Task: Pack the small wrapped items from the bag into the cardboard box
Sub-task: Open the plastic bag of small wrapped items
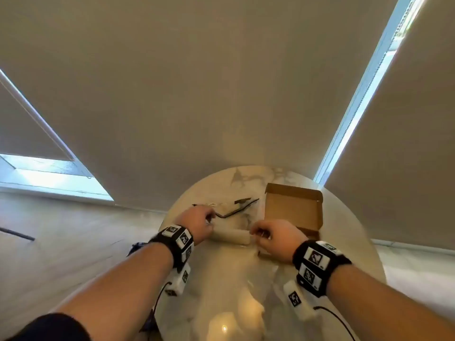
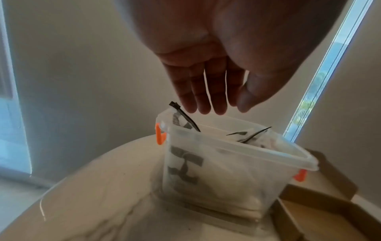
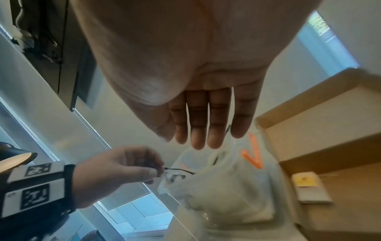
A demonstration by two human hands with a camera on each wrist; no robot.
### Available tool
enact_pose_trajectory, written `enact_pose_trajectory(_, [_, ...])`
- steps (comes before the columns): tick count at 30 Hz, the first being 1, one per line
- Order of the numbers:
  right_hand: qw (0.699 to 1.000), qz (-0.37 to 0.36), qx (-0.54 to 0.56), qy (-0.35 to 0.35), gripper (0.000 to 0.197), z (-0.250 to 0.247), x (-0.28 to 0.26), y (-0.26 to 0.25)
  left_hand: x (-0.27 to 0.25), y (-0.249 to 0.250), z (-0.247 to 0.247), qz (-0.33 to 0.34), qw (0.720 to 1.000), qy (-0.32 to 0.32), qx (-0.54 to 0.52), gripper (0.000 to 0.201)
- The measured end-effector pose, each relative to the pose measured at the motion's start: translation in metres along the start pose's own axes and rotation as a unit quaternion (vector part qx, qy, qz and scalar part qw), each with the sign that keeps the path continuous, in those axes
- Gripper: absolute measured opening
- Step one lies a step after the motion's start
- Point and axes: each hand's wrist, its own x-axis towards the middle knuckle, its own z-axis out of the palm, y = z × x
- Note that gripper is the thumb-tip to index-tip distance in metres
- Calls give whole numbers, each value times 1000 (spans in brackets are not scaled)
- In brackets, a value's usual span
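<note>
Two hands at a clear plastic bag [image 1: 231,236] on a round marble table [image 1: 234,303], cardboard box [image 1: 293,210] open just right of it.

Left hand [image 1: 197,223] at the bag's left end, thumb and fingertips pinching the head of a black cable tie [image 1: 236,209] that runs off toward the far right; fingers looking straighter from the left wrist camera. Right hand [image 1: 273,238] at the bag's right end, just beside the box's near left corner, curled as seen from the head but straight-fingered above the bag from the right wrist camera, so cannot tell whether gripping it. White wrapped contents showing dimly through the bag. One small packet [image 3: 309,187] with a yellow label lying flat in the box.
</note>
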Motion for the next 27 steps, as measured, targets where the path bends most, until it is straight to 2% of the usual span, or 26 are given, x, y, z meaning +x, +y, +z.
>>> enact_pose_trajectory(3, [999, -17, -32, 16, 25, 9, 53, -28, 20, -10, 3, 19, 996, -51, 77, 37])
enact_pose_trajectory(7, [995, -6, -93, 31, 22, 30, 114, -53, 31, -27, 17, 70, 981, -107, 145, 39])
enact_pose_trajectory(14, [990, 32, -122, -59, 57, 62, 190, -56, 42, -50, 21, 156, 971, -123, 133, 34])
enact_pose_trajectory(16, [985, 51, -139, -84, 51, 69, 196, -55, 44, -54, 23, 171, 971, -119, 114, 34])
enact_pose_trajectory(19, [977, 62, -180, -100, 26, 74, 197, -54, 43, -58, 25, 178, 975, -117, 64, 40])
enact_pose_trajectory(22, [980, 66, -176, -58, 22, 71, 192, -50, 38, -62, 22, 192, 979, -65, -24, 36])
enact_pose_trajectory(24, [989, 59, -134, -7, 19, 65, 185, -47, 34, -61, 12, 175, 978, 20, -110, 36])
enact_pose_trajectory(27, [995, 36, -71, 59, 16, 46, 168, -50, 41, -55, -9, 95, 960, 157, -212, 46])
